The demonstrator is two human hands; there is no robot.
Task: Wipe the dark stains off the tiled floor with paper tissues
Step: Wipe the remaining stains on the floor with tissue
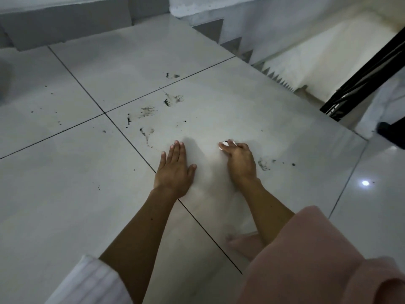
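My left hand (174, 170) lies flat on the pale tiled floor (65, 194), fingers apart, holding nothing. My right hand (240, 163) presses down on the floor to its right, closed on a white paper tissue (225, 144) that peeks out at the fingertips. Dark stains (146, 111) are smeared beyond the left hand, with more dark stains (173, 99) farther off and a small smear (263, 164) just right of the right hand. Small dark specks dot the tiles to the left.
A staircase (274, 73) drops away at the upper right, with a black railing (361, 73) beside it. A grey step (65, 25) rises at the back. My bare foot (243, 244) and pink garment (317, 260) are at lower right.
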